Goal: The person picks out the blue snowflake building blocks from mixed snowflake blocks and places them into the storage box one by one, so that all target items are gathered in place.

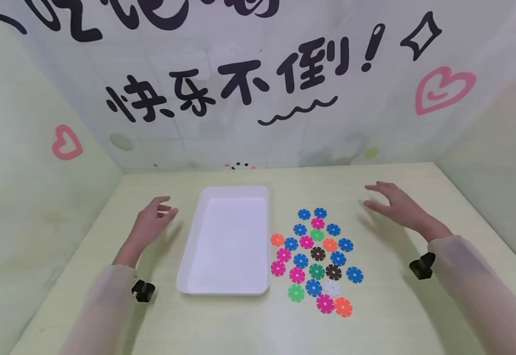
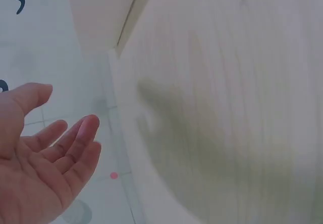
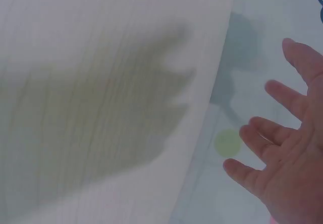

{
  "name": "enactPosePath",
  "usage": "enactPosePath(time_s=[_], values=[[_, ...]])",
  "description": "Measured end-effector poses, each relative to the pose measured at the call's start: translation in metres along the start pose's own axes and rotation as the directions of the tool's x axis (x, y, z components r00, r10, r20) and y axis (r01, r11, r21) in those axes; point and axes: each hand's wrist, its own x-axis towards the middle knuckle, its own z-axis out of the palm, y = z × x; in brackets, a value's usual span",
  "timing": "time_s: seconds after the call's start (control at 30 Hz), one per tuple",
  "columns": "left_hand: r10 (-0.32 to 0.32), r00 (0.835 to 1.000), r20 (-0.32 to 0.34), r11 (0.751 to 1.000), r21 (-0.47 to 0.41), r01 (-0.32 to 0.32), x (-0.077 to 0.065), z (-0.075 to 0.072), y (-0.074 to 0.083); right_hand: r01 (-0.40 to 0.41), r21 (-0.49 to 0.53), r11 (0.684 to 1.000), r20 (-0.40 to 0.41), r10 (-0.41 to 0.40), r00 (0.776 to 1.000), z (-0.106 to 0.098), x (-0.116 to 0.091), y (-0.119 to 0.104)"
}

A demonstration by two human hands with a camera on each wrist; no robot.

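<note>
A white rectangular tray (image 1: 226, 246) lies on the table, left of the middle, with nothing in it. To its right, flat notched plastic discs (image 1: 301, 260) in blue, pink, orange, green, black and white are spread in a loose cluster. My left hand (image 1: 152, 223) hovers over the table left of the tray, fingers relaxed and holding nothing; the left wrist view shows its palm (image 2: 43, 178). On the far right, my right hand (image 1: 393, 203) is raised beyond the discs, fingers spread, also holding nothing. Neither hand touches the tray or the discs.
The pale wooden table (image 1: 395, 305) is bounded by a printed back wall (image 1: 222, 138) with black lettering and hearts, and by a side wall on each side. Dark wrist cameras (image 1: 423, 266) sit on both sleeves.
</note>
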Motion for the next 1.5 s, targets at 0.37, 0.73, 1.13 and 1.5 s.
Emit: enactPosePath(time_s=[0.37,0.73,1.13,1.5], values=[[-0.122,0.985,0.119,0.912,-0.378,0.159,-0.018,0.037,0.014,0.056,0.103,0.993,0.123,-0.068,0.99,0.035,0.008,-0.019],[-0.14,0.986,0.089,0.912,-0.376,0.164,-0.027,0.047,0.019,0.072,0.143,0.987,0.184,-0.098,0.978,0.057,0.017,-0.031],[-0.136,0.985,0.105,0.909,-0.382,0.166,-0.025,0.046,0.016,0.058,0.055,0.997,0.195,-0.068,0.978,0.06,0.023,-0.037],[-0.14,0.985,0.1,0.898,-0.405,0.169,-0.027,0.046,0.017,0.04,0.093,0.995,0.205,-0.058,0.977,0.062,0.027,-0.035]])
